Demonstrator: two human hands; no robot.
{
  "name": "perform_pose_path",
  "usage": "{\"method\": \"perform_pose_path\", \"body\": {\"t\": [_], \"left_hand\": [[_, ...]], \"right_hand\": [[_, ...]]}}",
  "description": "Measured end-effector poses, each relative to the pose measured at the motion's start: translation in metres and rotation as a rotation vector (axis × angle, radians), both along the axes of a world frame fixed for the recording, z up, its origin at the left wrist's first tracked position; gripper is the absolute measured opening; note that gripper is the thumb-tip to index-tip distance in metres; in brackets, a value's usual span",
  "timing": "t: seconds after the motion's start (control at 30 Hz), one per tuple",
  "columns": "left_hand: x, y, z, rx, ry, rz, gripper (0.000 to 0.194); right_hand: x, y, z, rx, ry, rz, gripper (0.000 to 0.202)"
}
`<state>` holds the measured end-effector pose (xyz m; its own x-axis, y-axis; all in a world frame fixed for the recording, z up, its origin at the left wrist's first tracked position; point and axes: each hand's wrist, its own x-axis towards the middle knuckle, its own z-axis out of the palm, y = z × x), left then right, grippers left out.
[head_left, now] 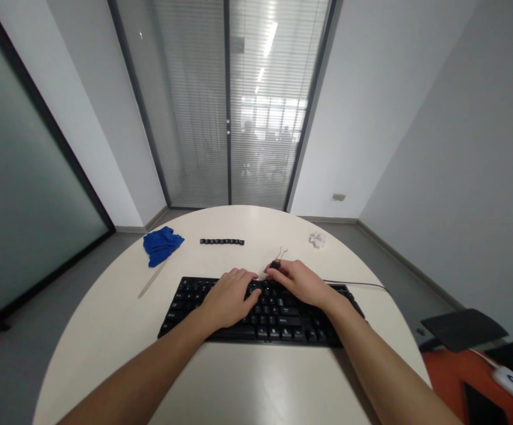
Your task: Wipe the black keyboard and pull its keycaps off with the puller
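A black keyboard [278, 321] lies across the near half of the round table, some of its top-row keys hidden by my hands. My left hand [233, 298] rests palm down over its left-centre, thumb apart from the fingers, holding nothing that I can see. Pinched in the fingers of my right hand [303, 280], above the back edge of the keyboard, is a wire keycap puller [281, 254] with its two thin wires pointing up and away. A small black piece shows at the fingertips. Something small and whitish sits between the two hands, too blurred to name.
Beyond the keyboard lies a row of loose black keycaps [221, 241]. At the left are a blue cloth [161, 243] and a thin pale stick [152, 280]. A crumpled white tissue [317, 239] lies back right. The cable [358, 284] runs off the right edge, near an orange chair [444, 378].
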<state>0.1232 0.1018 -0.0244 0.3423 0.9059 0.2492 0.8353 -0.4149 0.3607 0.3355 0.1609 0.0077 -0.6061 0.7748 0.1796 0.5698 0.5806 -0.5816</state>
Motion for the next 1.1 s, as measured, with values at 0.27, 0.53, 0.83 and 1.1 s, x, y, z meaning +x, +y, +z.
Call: {"method": "perform_pose_path", "body": {"t": [0.27, 0.53, 0.83, 1.1], "left_hand": [[0.0, 0.0, 0.001, 0.0, -0.032, -0.059, 0.028], [-0.002, 0.007, -0.003, -0.051, -0.285, 0.044, 0.022], [-0.006, 0.012, -0.005, -0.113, -0.479, 0.064, 0.01], [-0.005, 0.01, -0.007, -0.021, -0.408, 0.075, 0.012]], "right_hand": [[-0.001, 0.015, -0.016, -0.186, 0.198, 0.004, 0.04], [-0.009, 0.011, -0.019, -0.297, 0.426, 0.025, 0.039], [-0.013, 0.005, -0.02, -0.297, 0.439, 0.058, 0.041], [-0.015, 0.008, -0.023, -0.303, 0.467, 0.043, 0.041]]}}
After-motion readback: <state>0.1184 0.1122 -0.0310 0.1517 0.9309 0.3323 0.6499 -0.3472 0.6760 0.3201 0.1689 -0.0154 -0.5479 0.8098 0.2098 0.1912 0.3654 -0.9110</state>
